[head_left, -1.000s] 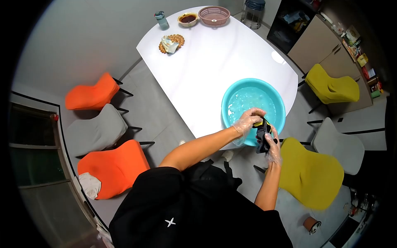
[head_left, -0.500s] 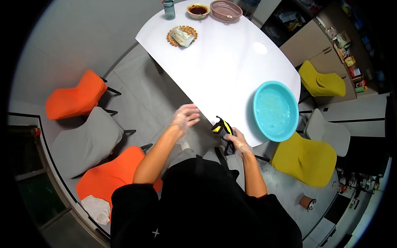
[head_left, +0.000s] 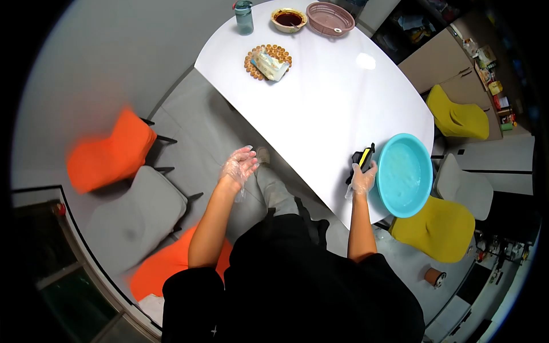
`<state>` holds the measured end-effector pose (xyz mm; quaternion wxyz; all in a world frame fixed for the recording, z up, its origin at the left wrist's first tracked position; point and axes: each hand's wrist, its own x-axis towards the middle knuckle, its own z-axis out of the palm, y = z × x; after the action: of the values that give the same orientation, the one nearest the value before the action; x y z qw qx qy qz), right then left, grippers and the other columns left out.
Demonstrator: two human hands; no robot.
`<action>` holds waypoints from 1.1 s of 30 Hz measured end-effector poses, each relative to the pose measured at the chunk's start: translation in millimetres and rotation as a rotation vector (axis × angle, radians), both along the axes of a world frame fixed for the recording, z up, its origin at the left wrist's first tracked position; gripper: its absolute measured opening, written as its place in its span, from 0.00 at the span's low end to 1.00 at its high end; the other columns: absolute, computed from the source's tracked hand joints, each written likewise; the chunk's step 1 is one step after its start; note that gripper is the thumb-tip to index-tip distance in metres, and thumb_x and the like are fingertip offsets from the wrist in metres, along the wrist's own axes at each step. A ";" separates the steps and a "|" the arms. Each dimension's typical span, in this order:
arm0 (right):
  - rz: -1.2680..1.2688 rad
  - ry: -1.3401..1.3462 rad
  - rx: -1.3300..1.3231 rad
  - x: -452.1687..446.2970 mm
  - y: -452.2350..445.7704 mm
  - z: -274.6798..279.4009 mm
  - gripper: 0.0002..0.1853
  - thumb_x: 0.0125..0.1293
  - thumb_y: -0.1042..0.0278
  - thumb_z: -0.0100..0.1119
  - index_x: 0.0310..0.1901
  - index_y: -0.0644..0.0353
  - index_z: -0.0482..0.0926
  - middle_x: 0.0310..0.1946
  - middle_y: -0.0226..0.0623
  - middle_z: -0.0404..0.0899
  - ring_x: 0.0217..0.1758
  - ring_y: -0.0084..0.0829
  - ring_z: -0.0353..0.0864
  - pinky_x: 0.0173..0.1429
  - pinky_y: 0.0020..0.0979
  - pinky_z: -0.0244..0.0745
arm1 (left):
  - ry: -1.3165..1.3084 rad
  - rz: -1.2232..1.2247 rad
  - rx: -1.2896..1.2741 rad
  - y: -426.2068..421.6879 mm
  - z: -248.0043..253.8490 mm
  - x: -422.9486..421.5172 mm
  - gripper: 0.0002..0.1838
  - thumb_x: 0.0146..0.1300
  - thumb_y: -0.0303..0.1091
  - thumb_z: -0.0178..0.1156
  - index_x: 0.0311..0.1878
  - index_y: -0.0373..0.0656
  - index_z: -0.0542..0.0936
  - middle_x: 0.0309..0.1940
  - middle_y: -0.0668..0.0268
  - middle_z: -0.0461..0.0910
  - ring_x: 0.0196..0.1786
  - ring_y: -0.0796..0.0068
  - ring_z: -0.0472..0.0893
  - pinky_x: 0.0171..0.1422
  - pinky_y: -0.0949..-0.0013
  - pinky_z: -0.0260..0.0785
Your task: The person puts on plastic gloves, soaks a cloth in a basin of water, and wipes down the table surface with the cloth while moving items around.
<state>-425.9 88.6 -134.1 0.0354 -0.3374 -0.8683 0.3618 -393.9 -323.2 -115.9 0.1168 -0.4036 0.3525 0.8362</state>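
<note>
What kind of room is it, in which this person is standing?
It is probably a dining area, perhaps in a home: a big white table bears a bowl of dark liquid and a bottle, with chairs around it.

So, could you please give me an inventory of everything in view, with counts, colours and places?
Table: 1, white, centre
Basin: 1, turquoise, table's near right end
Dark item: 1, black with yellow, in right hand
Bottle: 1, greyish teal, table's far end
Bowl: 1, pale, dark contents, right of bottle
Basket: 1, pinkish brown, right of bowl
Mat: 1, brown, nearer than bottle
Packet: 1, pale, on mat
Chairs: 6; two orange, one grey left; two yellow, one grey right
Cloth: 1, whitish, lower left
Bucket: 1, brown, floor, lower right
Cabinet: beige, upper right
Small goods: uncountable, mixed colours, beside cabinet
Hands: 2, clear-gloved; left empty, right holding dark item
</note>
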 end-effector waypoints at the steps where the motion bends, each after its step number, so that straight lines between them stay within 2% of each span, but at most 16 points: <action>1: 0.104 -0.019 0.280 -7.9 -5.0 -12.0 0.48 0.63 0.55 0.71 0.79 0.67 0.58 0.74 0.57 0.67 0.73 0.51 0.71 0.79 0.44 0.64 | -0.012 -0.015 -0.020 -7.0 0.1 -16.8 0.17 0.66 0.27 0.63 0.58 0.45 0.80 0.50 0.63 0.85 0.46 0.68 0.84 0.53 0.61 0.82; 2: 0.148 -0.175 0.369 -15.0 -12.2 -23.6 0.49 0.66 0.56 0.69 0.81 0.65 0.53 0.80 0.56 0.58 0.80 0.58 0.61 0.83 0.49 0.58 | -0.022 -0.026 -0.044 -14.8 1.4 -33.6 0.17 0.66 0.27 0.63 0.58 0.45 0.80 0.49 0.63 0.85 0.45 0.68 0.85 0.52 0.61 0.82; 3: 0.229 -0.178 0.447 -22.5 -16.2 -44.5 0.47 0.70 0.53 0.64 0.82 0.65 0.52 0.81 0.59 0.55 0.81 0.59 0.57 0.83 0.52 0.56 | -0.030 -0.037 -0.069 -23.0 6.4 -51.1 0.17 0.66 0.28 0.63 0.58 0.45 0.81 0.49 0.64 0.85 0.45 0.69 0.85 0.52 0.61 0.82; 8: 0.099 -0.184 0.600 -71.0 -56.8 -65.4 0.44 0.75 0.47 0.53 0.83 0.62 0.49 0.81 0.63 0.52 0.82 0.61 0.55 0.84 0.56 0.49 | -0.088 -0.079 -0.195 -60.7 25.4 -140.2 0.15 0.67 0.28 0.62 0.56 0.45 0.81 0.45 0.64 0.87 0.41 0.70 0.87 0.48 0.63 0.84; 11: 0.084 -0.123 0.674 -102.8 -54.0 -81.7 0.43 0.76 0.46 0.51 0.84 0.61 0.49 0.81 0.62 0.52 0.83 0.60 0.55 0.85 0.56 0.47 | -0.085 -0.124 -0.223 -78.7 32.1 -187.7 0.14 0.67 0.28 0.62 0.55 0.44 0.81 0.43 0.63 0.87 0.40 0.69 0.87 0.46 0.63 0.84; 15: 0.054 -0.153 0.628 -155.9 -47.5 -74.2 0.43 0.76 0.47 0.51 0.84 0.60 0.50 0.82 0.60 0.52 0.84 0.58 0.53 0.84 0.58 0.48 | -0.083 -0.174 -0.217 -91.6 33.0 -237.3 0.13 0.66 0.28 0.64 0.54 0.45 0.81 0.42 0.64 0.88 0.37 0.70 0.88 0.44 0.63 0.86; 16: 0.054 -0.159 0.625 -170.2 -44.2 -73.1 0.43 0.76 0.47 0.51 0.84 0.59 0.49 0.83 0.56 0.52 0.85 0.55 0.52 0.84 0.58 0.49 | -0.090 -0.172 -0.214 -93.6 33.3 -247.1 0.13 0.66 0.28 0.64 0.54 0.45 0.81 0.42 0.64 0.88 0.37 0.70 0.88 0.44 0.63 0.86; 19: 0.143 -0.162 0.614 -209.7 -20.5 -76.4 0.42 0.77 0.46 0.51 0.84 0.55 0.49 0.84 0.53 0.51 0.86 0.53 0.51 0.86 0.57 0.47 | -0.090 -0.240 -0.218 -98.8 34.4 -268.0 0.11 0.69 0.28 0.60 0.53 0.43 0.80 0.42 0.62 0.87 0.36 0.70 0.87 0.44 0.64 0.85; 20: 0.228 -0.199 0.530 -222.9 -10.2 -56.5 0.41 0.77 0.46 0.50 0.85 0.53 0.48 0.84 0.52 0.50 0.87 0.52 0.49 0.87 0.55 0.45 | -0.103 -0.255 -0.226 -101.5 34.0 -276.2 0.11 0.69 0.28 0.60 0.53 0.44 0.80 0.43 0.62 0.87 0.36 0.70 0.87 0.44 0.64 0.85; 23: 0.407 -0.246 0.418 -246.6 45.3 -63.4 0.41 0.78 0.47 0.50 0.85 0.52 0.48 0.84 0.52 0.50 0.86 0.53 0.50 0.87 0.52 0.45 | -0.131 -0.323 -0.242 -110.8 29.2 -293.4 0.12 0.69 0.30 0.61 0.54 0.44 0.80 0.43 0.61 0.87 0.36 0.70 0.87 0.43 0.65 0.84; 26: 0.340 -0.342 0.407 -262.6 60.7 -70.4 0.41 0.78 0.47 0.50 0.84 0.54 0.49 0.84 0.51 0.50 0.86 0.54 0.49 0.88 0.51 0.44 | -0.108 -0.385 -0.250 -125.6 24.3 -307.4 0.12 0.69 0.30 0.61 0.54 0.45 0.80 0.42 0.62 0.87 0.36 0.71 0.87 0.44 0.65 0.84; 29: 0.112 -0.246 0.237 -266.7 18.8 -59.2 0.40 0.78 0.47 0.50 0.84 0.57 0.50 0.84 0.51 0.52 0.87 0.53 0.48 0.88 0.51 0.43 | -0.109 -0.446 -0.263 -137.9 23.3 -321.8 0.11 0.68 0.30 0.62 0.53 0.46 0.80 0.42 0.64 0.87 0.37 0.70 0.87 0.47 0.62 0.83; 30: 0.062 -0.169 0.332 -260.2 3.8 -78.1 0.40 0.79 0.46 0.49 0.83 0.60 0.52 0.83 0.53 0.54 0.86 0.53 0.49 0.88 0.51 0.43 | -0.119 -0.473 -0.272 -142.3 20.1 -327.7 0.11 0.68 0.30 0.61 0.53 0.46 0.80 0.42 0.64 0.86 0.38 0.70 0.87 0.47 0.62 0.83; 31: 0.047 -0.154 0.366 -255.3 -25.1 -70.3 0.40 0.79 0.45 0.48 0.82 0.62 0.53 0.82 0.55 0.55 0.86 0.54 0.51 0.87 0.51 0.44 | -0.127 -0.501 -0.281 -147.2 17.2 -334.1 0.11 0.69 0.30 0.61 0.53 0.46 0.80 0.42 0.64 0.86 0.38 0.70 0.86 0.48 0.62 0.83; 33: 0.085 -0.083 0.394 -244.7 -71.1 -73.1 0.40 0.79 0.44 0.46 0.83 0.62 0.52 0.83 0.54 0.53 0.87 0.54 0.49 0.88 0.51 0.41 | -0.113 -0.565 -0.276 -153.7 11.6 -347.8 0.11 0.69 0.30 0.61 0.54 0.46 0.79 0.43 0.65 0.86 0.39 0.70 0.86 0.48 0.63 0.82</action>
<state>-670.6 17.5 -207.2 0.0495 -0.3015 -0.9366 0.1717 -741.7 -476.9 -104.4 0.3081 -0.3475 0.5536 0.6913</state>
